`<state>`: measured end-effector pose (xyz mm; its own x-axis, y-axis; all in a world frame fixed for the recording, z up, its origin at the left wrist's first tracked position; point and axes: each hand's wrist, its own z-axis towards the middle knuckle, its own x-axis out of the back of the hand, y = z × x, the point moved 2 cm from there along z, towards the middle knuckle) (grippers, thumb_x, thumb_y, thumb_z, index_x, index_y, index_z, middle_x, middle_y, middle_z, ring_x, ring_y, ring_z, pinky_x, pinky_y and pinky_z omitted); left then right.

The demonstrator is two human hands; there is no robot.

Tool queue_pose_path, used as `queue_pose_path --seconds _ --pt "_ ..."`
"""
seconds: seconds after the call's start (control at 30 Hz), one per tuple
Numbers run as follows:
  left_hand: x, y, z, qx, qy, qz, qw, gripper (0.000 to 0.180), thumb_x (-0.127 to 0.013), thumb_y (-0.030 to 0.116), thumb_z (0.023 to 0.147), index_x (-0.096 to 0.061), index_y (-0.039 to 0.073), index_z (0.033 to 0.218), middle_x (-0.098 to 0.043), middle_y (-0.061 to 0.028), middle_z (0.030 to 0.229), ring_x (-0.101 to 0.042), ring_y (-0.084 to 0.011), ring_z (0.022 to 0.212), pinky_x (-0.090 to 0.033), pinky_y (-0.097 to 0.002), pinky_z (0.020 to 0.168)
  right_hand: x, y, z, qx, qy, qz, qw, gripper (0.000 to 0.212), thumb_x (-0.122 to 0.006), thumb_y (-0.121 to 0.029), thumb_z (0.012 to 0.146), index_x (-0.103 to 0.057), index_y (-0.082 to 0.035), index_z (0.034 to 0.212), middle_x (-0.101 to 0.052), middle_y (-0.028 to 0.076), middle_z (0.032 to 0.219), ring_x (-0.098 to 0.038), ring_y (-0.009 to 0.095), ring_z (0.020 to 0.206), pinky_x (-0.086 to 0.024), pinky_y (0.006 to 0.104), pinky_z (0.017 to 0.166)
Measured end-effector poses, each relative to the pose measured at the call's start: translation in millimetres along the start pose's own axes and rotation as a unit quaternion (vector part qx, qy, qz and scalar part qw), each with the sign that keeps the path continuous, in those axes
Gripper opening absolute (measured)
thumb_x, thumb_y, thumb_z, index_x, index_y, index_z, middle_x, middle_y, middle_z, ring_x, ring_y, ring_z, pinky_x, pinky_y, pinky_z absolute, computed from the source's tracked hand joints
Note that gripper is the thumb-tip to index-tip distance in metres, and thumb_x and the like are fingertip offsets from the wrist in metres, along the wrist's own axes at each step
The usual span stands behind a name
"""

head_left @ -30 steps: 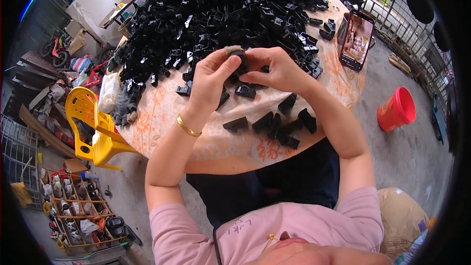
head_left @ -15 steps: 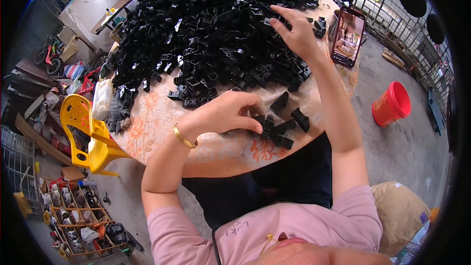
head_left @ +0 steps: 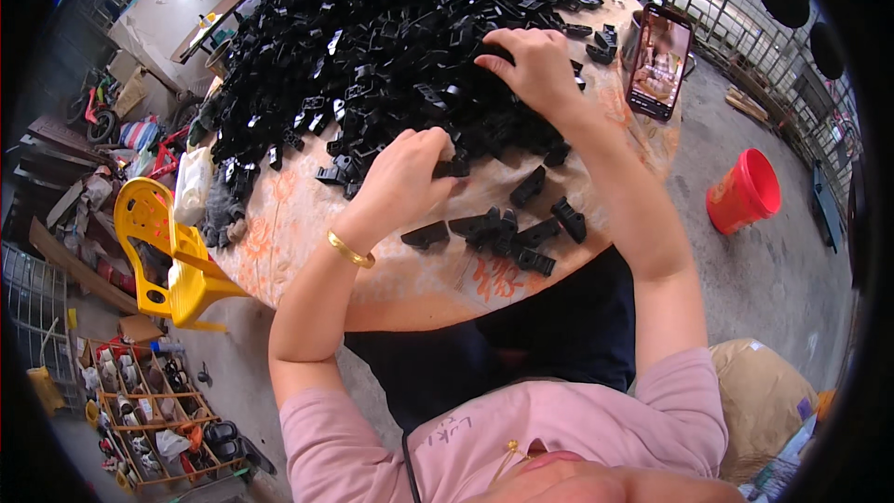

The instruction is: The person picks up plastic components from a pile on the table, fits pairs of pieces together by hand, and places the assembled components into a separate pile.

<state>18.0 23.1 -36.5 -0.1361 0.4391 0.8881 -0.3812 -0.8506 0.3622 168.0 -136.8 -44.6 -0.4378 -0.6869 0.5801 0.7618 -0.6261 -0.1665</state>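
Note:
A big heap of small black plastic clips or brackets (head_left: 372, 56) covers the far part of a round table (head_left: 307, 293). At the heap's near edge, my left hand (head_left: 405, 177), with a gold bangle on its wrist, pinches one black plastic piece (head_left: 453, 169) between thumb and fingers. My right hand (head_left: 535, 70) reaches over the heap's right side, fingers curved and thumb apart, over black pieces; none is clearly gripped. A small group of loose black pieces (head_left: 507, 233) lies near the table's front edge, with a single piece (head_left: 426, 235) at its left.
A phone (head_left: 659, 65) stands upright at the table's right edge. To the right, a red bucket (head_left: 742, 191) is on the floor. A yellow plastic chair (head_left: 172, 256) stands at the left, with a shoe rack (head_left: 149, 410) below it. Grey cloth gloves (head_left: 223, 217) lie at the table's left edge.
My left hand has moved from the loose group up and left to the heap's edge, and a piece now lies left of that group. My right hand has drawn slightly nearer, fingers more curled.

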Motion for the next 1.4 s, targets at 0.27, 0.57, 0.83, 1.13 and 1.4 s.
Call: queue_pose_path --seconds 0.27,0.57,0.83,1.13,1.4 --pt "18 5 6 0.082 0.046 -0.115 0.989 0.025 -0.070 0.009 0.071 -0.058 0.000 0.092 -0.057 -0.0063 0.069 -0.050 -0.0117 0.059 -0.042 -0.0246 0.056 -12 -3 2 -0.071 0.033 0.034 0.996 0.009 -0.064 -0.020 0.070 -0.061 -0.013 0.074 -0.063 0.004 0.076 -0.059 0.022 0.075 -0.035 0.0389 0.082" --pt "0 -27 8 0.118 0.073 -0.285 0.948 0.025 -0.065 0.001 0.076 -0.058 -0.002 0.100 -0.060 -0.0027 0.084 -0.056 -0.0075 0.074 -0.047 -0.0215 0.067 13 -35 1 -0.080 0.002 0.363 0.928 0.041 -0.062 0.002 0.069 -0.056 -0.004 0.110 -0.059 0.011 0.091 -0.061 0.019 0.078 -0.050 0.0279 0.070" --pt "8 -27 12 0.138 0.197 -0.569 0.786 0.023 -0.060 0.001 0.082 -0.058 -0.001 0.104 -0.061 -0.0058 0.096 -0.058 -0.0103 0.083 -0.052 -0.0263 0.078 15 -68 -14 -0.093 -0.128 0.480 0.863 0.042 -0.062 0.008 0.074 -0.054 0.002 0.115 -0.061 0.007 0.101 -0.059 0.013 0.095 -0.047 0.0263 0.086" --pt "12 -15 11 0.115 0.250 -0.452 0.849 0.032 -0.061 0.000 0.082 -0.054 -0.004 0.112 -0.061 -0.0067 0.099 -0.058 -0.0095 0.086 -0.050 -0.0231 0.077 20 -77 -16 -0.018 -0.015 0.427 0.904 0.038 -0.068 0.004 0.068 -0.061 -0.002 0.105 -0.060 0.010 0.087 -0.061 0.022 0.072 -0.049 0.0290 0.064" --pt "7 -2 9 0.095 0.253 -0.534 0.801 0.041 -0.058 -0.003 0.082 -0.045 -0.006 0.121 -0.060 -0.0098 0.103 -0.058 -0.0108 0.089 -0.048 -0.0217 0.079 28 -85 -15 0.045 0.007 0.301 0.953 0.046 -0.075 -0.007 0.062 -0.061 -0.007 0.105 -0.055 0.010 0.107 -0.052 0.029 0.101 -0.045 0.0359 0.083"
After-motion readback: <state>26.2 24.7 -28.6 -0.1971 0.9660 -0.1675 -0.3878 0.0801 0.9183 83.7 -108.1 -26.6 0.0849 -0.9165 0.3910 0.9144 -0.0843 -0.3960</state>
